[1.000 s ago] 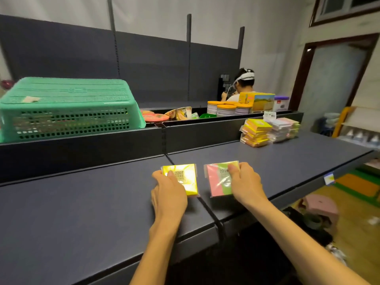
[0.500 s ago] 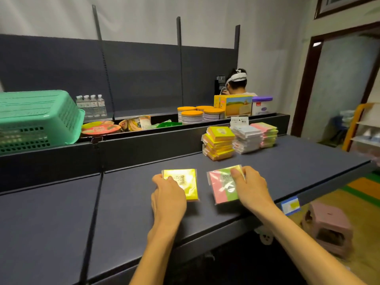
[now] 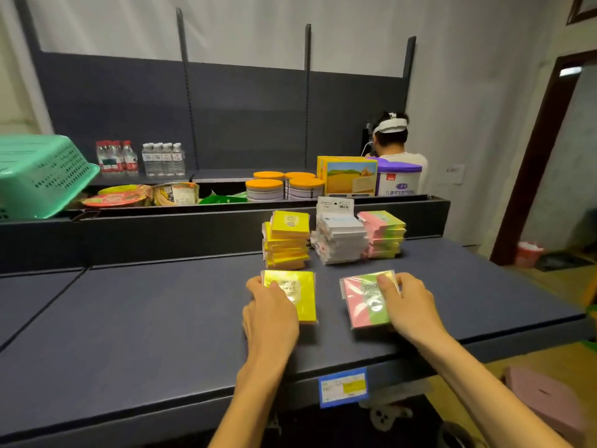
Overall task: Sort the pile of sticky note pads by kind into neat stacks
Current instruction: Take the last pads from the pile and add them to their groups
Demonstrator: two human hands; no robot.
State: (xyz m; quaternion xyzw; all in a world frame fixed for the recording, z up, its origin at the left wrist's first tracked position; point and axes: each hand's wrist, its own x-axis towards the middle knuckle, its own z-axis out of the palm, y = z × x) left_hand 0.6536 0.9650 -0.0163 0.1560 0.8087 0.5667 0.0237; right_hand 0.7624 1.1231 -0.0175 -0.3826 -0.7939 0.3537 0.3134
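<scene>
Yellow pad (image 3: 298, 295) is gripped by the left hand (image 3: 269, 313) and a pink-green pad (image 3: 363, 302) by the right hand (image 3: 410, 310), both near three stacks (image 3: 336, 239) on the shelf (image 3: 145, 324).

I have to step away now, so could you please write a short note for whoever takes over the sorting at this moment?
Left hand holds a yellow pad flat on the shelf. Right hand holds a pink-and-green pad beside it.
Done: three stacks stand at the back of the shelf: yellow stack, white stack, pink-and-green stack.
Left: put the yellow pad on the yellow stack and the pink-and-green pad on its matching stack, then probably square up the yellow stack, whose pads sit unevenly.
</scene>
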